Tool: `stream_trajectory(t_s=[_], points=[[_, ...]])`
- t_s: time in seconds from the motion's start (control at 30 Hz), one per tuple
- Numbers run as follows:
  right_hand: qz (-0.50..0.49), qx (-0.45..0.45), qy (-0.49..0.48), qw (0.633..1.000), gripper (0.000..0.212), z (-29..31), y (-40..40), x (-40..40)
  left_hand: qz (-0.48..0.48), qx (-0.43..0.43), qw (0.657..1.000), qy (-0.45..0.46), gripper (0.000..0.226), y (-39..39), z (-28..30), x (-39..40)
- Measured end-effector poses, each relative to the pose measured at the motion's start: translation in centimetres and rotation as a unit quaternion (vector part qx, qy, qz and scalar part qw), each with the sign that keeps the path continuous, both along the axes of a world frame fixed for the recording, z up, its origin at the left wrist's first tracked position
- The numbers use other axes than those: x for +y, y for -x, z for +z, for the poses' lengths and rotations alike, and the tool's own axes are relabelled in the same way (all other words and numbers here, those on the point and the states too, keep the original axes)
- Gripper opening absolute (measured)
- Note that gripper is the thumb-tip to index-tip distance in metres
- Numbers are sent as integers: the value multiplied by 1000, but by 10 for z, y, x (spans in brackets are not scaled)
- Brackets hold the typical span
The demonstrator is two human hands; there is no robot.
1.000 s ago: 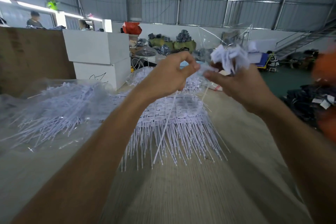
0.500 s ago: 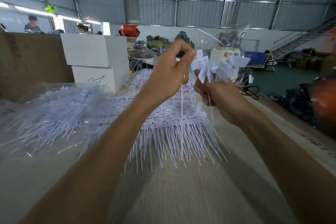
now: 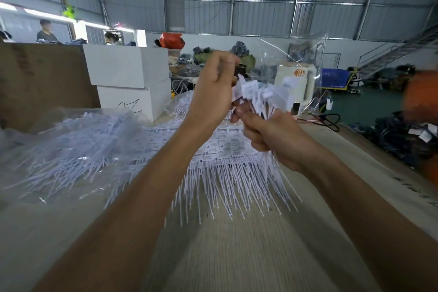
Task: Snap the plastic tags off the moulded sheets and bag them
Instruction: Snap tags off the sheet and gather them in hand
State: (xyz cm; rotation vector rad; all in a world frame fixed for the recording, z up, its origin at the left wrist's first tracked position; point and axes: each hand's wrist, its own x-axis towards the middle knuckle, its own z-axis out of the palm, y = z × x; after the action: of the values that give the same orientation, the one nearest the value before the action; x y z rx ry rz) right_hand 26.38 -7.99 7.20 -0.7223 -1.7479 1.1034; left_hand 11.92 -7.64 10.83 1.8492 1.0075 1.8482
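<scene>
Two hands are working one bunch of tags (image 3: 260, 95): right hand (image 3: 272, 140) is gripping its stems, left hand (image 3: 213, 92) is pinching one tag head just above.

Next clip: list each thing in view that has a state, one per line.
Left hand: raised, pinching at the bunch's heads.
Right hand: gripping the bunch.
Tag bunch: held upright, heads fanned.
Moulded sheets: stacked flat on table.
Bagged tags: lying in clear plastic.
Clear bag: upright behind the hands.
</scene>
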Motion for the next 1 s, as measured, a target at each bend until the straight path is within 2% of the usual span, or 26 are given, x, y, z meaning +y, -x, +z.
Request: stream_trajectory(t_s=[0.07,0.1,0.17,0.23,0.3,0.33,0.37,0.43,0.47,0.53,0.6,0.63,0.73,0.83,0.93,1.0], points=[[-49,50,1,998,26,1,-1,1,-106,-58,992,38,32,-1,4,-4],[-62,74,8,995,27,2,-1,1,-118,-39,991,46,35,0,5,-3],[-67,111,25,991,31,3,-1,1,-107,54,989,84,43,2,2,1],[-86,130,30,987,35,3,-1,3,-146,161,963,157,48,4,-6,3],[-122,96,-5,988,35,0,-4,5,-208,231,929,201,43,1,-16,2],[-130,61,-37,989,35,-3,-5,7,-223,231,926,199,46,-3,-19,1],[-132,22,-64,989,40,-6,-6,7,-229,206,933,187,49,-8,-21,-1],[-158,-42,-74,984,52,-14,-3,10,-221,132,951,172,40,-18,-23,-2],[-183,-59,-70,979,52,-16,-1,12,-208,104,957,173,33,-22,-23,-2],[-214,-90,-43,972,36,-16,4,18,-171,71,965,183,25,-29,-25,-2],[-193,-79,-7,978,22,-13,7,19,-126,57,973,186,22,-34,-27,-1],[-190,-70,-21,979,20,-10,9,16,-102,56,977,179,21,-36,-27,-1],[-193,-71,-80,975,31,-5,15,6,-71,11,988,138,12,-36,-22,-8],[-114,-76,-90,986,35,-2,26,-8,-84,-76,985,131,34,-24,-11,-9],[-49,-39,-76,995,32,-2,36,-14,-135,-187,965,127,29,-7,3,-10],[-39,-54,-109,992,36,-8,44,-15,-134,-228,957,119,28,3,10,-12]])
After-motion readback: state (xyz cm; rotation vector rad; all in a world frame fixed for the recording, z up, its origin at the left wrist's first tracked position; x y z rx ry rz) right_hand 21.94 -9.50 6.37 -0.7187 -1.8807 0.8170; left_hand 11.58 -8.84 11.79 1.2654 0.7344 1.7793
